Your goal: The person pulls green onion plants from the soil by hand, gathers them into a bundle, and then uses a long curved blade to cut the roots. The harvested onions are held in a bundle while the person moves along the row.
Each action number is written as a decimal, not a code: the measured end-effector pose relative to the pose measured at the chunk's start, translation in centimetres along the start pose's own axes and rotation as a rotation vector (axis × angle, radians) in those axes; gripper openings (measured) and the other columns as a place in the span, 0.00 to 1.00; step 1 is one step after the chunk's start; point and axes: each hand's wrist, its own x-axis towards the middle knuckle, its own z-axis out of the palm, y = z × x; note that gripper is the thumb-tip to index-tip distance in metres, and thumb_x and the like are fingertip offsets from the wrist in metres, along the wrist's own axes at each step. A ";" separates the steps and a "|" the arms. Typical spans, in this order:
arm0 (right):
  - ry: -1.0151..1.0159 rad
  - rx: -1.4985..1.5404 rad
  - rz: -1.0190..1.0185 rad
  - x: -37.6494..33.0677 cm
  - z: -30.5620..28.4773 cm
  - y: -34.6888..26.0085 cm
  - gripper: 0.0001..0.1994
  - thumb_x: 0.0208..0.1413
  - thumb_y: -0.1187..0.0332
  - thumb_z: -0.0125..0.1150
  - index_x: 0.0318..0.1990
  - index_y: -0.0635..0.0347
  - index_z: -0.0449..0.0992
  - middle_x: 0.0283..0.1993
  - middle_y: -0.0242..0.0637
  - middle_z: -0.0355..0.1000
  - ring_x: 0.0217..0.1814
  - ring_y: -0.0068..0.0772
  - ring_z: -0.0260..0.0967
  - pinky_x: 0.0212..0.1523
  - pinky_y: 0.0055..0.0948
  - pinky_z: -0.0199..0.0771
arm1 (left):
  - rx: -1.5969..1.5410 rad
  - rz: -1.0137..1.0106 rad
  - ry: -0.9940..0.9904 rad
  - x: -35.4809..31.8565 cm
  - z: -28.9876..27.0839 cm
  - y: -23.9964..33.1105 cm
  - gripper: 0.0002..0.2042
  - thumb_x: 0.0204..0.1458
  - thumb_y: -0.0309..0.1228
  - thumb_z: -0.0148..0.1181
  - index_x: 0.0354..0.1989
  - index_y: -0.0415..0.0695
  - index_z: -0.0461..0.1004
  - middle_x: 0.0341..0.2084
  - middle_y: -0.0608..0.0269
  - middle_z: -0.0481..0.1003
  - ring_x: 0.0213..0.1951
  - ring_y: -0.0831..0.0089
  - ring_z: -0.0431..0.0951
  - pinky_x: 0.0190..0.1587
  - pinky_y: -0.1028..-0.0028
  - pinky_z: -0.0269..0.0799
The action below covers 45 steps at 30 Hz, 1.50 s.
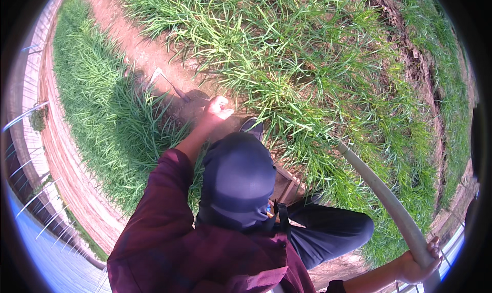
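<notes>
My left hand is stretched forward over the reddish soil path, its fingers curled closed. Whatever it may hold is hidden. Just ahead of it on the soil lies a small tool with a pale angled end and a thin dark shaft; its exact kind is unclear. At the lower right, my right hand is wrapped round a long, pale grey-brown pole. The pole slants up and left, bowed in this view, and its far tip reaches over the green grassy plants.
A dense strip of green plants borders the path on the left. My dark shoe rests at the path's edge. A wooden frame or box stands beside my bent leg. White bars line the far left.
</notes>
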 end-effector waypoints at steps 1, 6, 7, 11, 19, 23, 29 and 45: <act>-0.009 0.004 0.003 0.2 -0.2 0.2 0.15 0.66 0.64 0.49 0.35 0.67 0.77 0.34 0.43 0.75 0.48 0.47 0.75 0.72 0.56 0.61 | 0.011 -0.007 0.009 -0.1 0.2 0.3 0.17 0.42 0.32 0.77 0.38 0.46 0.75 0.30 0.61 0.78 0.32 0.69 0.78 0.38 0.66 0.77; -0.040 0.016 -0.013 0.8 -1.2 0.2 0.15 0.66 0.64 0.48 0.35 0.66 0.77 0.35 0.44 0.75 0.50 0.50 0.75 0.72 0.56 0.61 | 0.033 -0.045 0.013 0.6 1.1 2.1 0.09 0.48 0.31 0.72 0.30 0.46 0.75 0.24 0.60 0.78 0.29 0.69 0.78 0.36 0.66 0.76; -0.026 0.003 -0.023 0.7 -1.1 0.1 0.15 0.66 0.64 0.48 0.35 0.66 0.77 0.35 0.45 0.75 0.51 0.50 0.75 0.72 0.56 0.60 | 0.057 -0.072 -0.013 0.9 1.4 2.5 0.08 0.50 0.31 0.70 0.29 0.46 0.75 0.23 0.60 0.78 0.30 0.70 0.79 0.36 0.66 0.76; 0.026 -0.007 0.011 0.2 0.0 0.0 0.15 0.67 0.63 0.49 0.37 0.66 0.77 0.35 0.45 0.76 0.53 0.53 0.75 0.73 0.58 0.58 | -0.078 -0.030 0.015 1.3 2.4 -1.6 0.09 0.56 0.29 0.67 0.27 0.44 0.72 0.17 0.66 0.70 0.23 0.77 0.71 0.29 0.70 0.70; 0.041 0.040 -0.007 0.1 -0.9 0.4 0.13 0.67 0.65 0.49 0.41 0.66 0.75 0.34 0.44 0.73 0.47 0.47 0.74 0.75 0.59 0.56 | -0.097 0.105 0.101 -0.6 0.7 6.2 0.07 0.60 0.31 0.64 0.35 0.45 0.70 0.22 0.59 0.73 0.26 0.67 0.75 0.32 0.65 0.73; 0.184 0.078 -0.074 -2.9 5.0 -0.4 0.06 0.53 0.63 0.68 0.30 0.51 0.77 0.26 0.32 0.74 0.28 0.35 0.73 0.35 0.42 0.76 | -0.007 -0.105 -0.006 -1.5 -2.1 5.4 0.09 0.58 0.32 0.66 0.37 0.44 0.72 0.23 0.59 0.74 0.28 0.67 0.76 0.35 0.65 0.74; 0.136 0.063 -0.086 -3.5 6.6 -0.6 0.07 0.51 0.63 0.68 0.26 0.48 0.75 0.23 0.26 0.71 0.27 0.27 0.71 0.35 0.37 0.76 | 0.229 0.158 0.351 6.1 -8.4 -0.7 0.11 0.49 0.29 0.71 0.38 0.45 0.76 0.27 0.61 0.78 0.30 0.65 0.79 0.36 0.65 0.76; 0.111 0.077 -0.105 -3.4 6.0 -0.7 0.05 0.55 0.66 0.62 0.28 0.52 0.75 0.24 0.31 0.72 0.24 0.32 0.71 0.36 0.39 0.77 | 0.491 0.047 0.295 19.7 -9.3 10.4 0.12 0.51 0.36 0.69 0.42 0.56 0.76 0.41 0.58 0.74 0.42 0.51 0.79 0.44 0.56 0.75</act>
